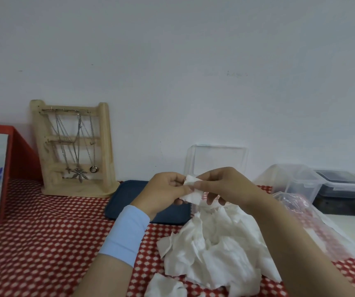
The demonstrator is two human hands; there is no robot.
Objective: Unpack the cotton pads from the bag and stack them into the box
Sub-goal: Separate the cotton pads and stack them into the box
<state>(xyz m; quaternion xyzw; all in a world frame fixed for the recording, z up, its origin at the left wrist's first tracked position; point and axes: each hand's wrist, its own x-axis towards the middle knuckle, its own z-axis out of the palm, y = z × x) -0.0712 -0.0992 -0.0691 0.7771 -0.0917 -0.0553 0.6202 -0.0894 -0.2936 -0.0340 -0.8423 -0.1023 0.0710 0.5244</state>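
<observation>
Over on the red-and-white patterned tablecloth [33,243], head cam: the left hand [166,189] and right hand [221,187] both pinch one white square cotton pad [191,190] between thumbs and fingertips, with the other fingers loosely curled. It's held up right in front of the clear plastic box [217,159], which has its lid raised by the wall. Below the hands there's a messy heap of loose white cotton pads [211,249], with the crinkly clear plastic bag [300,211] just to its right. A dark blue flat tray [129,200] lies left of the heap, and a wooden jewellery stand [73,146] is further left.
</observation>
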